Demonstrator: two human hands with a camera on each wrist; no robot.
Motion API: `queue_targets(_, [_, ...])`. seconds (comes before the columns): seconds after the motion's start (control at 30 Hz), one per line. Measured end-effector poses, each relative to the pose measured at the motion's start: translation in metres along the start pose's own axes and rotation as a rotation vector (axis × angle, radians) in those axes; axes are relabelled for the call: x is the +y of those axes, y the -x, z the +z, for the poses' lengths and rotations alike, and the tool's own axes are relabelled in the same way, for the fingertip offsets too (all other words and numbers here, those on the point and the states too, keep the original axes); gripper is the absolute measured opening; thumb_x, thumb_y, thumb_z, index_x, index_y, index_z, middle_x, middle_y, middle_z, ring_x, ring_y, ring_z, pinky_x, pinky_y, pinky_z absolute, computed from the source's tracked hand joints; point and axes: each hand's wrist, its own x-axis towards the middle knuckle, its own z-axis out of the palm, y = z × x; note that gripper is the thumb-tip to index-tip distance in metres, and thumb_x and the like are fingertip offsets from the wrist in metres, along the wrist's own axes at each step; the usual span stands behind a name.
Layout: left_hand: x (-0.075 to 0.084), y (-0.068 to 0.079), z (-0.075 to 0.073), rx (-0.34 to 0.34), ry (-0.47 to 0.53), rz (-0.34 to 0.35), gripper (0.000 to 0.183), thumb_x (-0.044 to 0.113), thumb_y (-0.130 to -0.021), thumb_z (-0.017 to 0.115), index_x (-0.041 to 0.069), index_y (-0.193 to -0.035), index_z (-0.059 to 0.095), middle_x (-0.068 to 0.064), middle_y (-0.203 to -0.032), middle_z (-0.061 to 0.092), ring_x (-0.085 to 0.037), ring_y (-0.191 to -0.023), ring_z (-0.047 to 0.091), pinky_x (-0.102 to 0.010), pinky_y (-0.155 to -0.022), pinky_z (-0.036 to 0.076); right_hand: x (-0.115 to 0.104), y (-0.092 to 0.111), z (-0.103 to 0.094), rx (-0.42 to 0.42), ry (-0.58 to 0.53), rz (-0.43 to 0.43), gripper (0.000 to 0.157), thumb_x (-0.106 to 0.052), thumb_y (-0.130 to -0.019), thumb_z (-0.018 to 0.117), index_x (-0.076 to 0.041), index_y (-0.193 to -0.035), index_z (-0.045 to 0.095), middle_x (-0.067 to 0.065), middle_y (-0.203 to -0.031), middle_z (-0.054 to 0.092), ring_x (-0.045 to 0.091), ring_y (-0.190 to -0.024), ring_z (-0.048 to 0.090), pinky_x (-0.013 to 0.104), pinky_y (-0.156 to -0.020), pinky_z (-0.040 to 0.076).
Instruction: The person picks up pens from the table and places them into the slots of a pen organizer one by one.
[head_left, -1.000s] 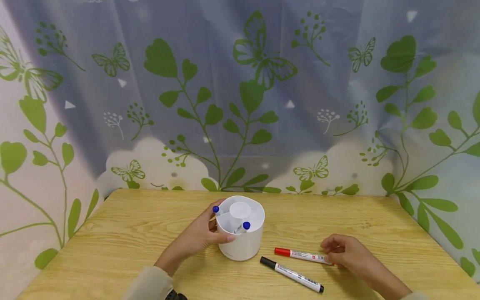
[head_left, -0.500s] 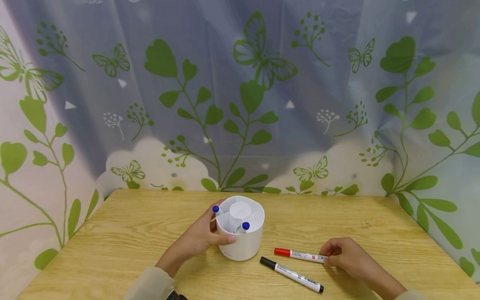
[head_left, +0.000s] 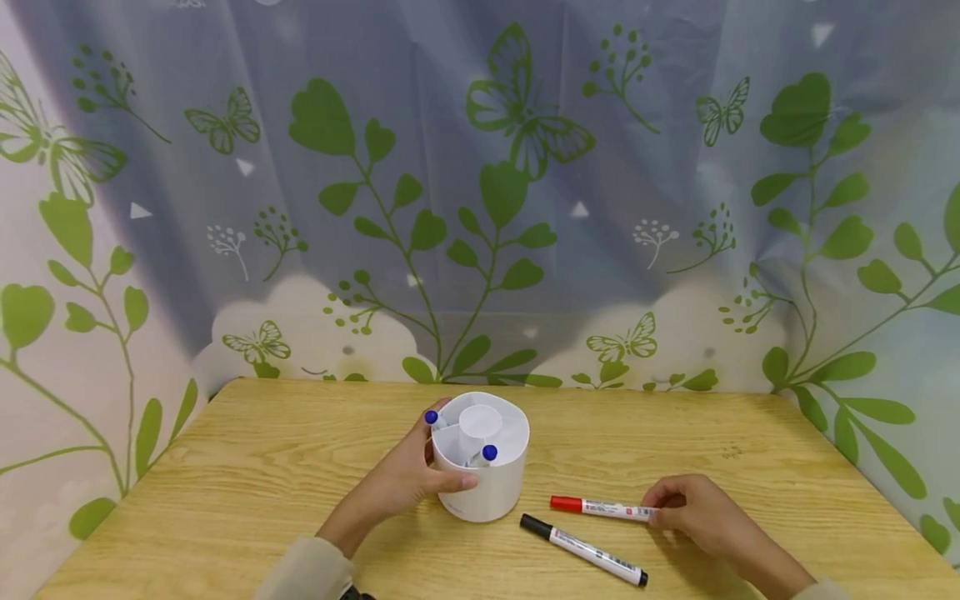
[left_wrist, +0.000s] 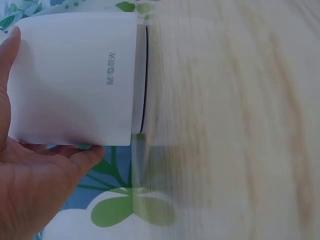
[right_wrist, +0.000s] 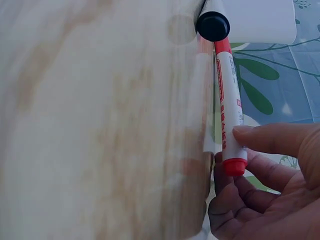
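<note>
A white round pen holder point(head_left: 495, 492) with several compartments stands upright on the table. My left hand point(head_left: 408, 471) grips it from the left, thumb along its front and fingers behind. Two blue-ended markers lean in it, one blue marker point(head_left: 432, 418) at the left rim and another blue marker point(head_left: 489, 452) at the front. To the right, my right hand point(head_left: 693, 508) pinches the rear end of a white marker with a red cap point(head_left: 566, 503). In the right wrist view the thumb presses on the red marker point(right_wrist: 231, 105) near its red end.
A white marker with a black cap point(head_left: 592, 554) lies slanted on the wooden table point(head_left: 300, 450), in front of the red one. Behind the table hangs a curtain point(head_left: 480, 208) printed with green leaves and butterflies.
My right hand has moved slightly left and its fingers have closed on the red marker's end. The left hand stays on the pen holder, its thumb slightly further along the front.
</note>
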Motion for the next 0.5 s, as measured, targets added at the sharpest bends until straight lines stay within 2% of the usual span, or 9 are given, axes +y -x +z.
queue_targets(0.33, [0.0034,0.0036,-0.0023,-0.003,-0.035,-0.025,0.107,0.022,-0.086,0.089,0.018,-0.167,0.019,-0.016,-0.161,0.044,-0.049,-0.151,0.039,-0.061,-0.119,0.04,-0.0038,0.002,-0.003,0.017,-0.045,0.002,0.013,-0.003,-0.097,0.068,0.005,-0.107,0.07,0.0,-0.085,0.067,0.011,-0.066,0.052,0.024,-0.056,0.045])
queue_targets(0.4, [0.0035,0.0038,-0.0032,-0.006,-0.039,-0.025,0.106,0.022,-0.087,0.088,0.017,-0.167,0.019,-0.016,-0.161,0.043,-0.05,-0.151,0.038,-0.061,-0.12,0.039,-0.0041,0.0024,-0.0035,0.009,-0.073,-0.008,0.014,-0.002,-0.098,0.066,0.006,-0.109,0.068,0.002,-0.084,0.069,0.011,-0.065,0.054,0.024,-0.056,0.047])
queue_targets(0.5, [0.004,0.0039,-0.0044,-0.008,-0.046,-0.024,0.105,0.022,-0.087,0.088,0.016,-0.167,0.02,-0.017,-0.161,0.043,-0.051,-0.152,0.036,-0.062,-0.121,0.037,-0.0046,0.0026,-0.0048,0.006,-0.118,-0.026,0.016,-0.002,-0.099,0.064,0.008,-0.111,0.065,0.005,-0.09,0.074,0.011,-0.074,0.063,0.025,-0.06,0.052])
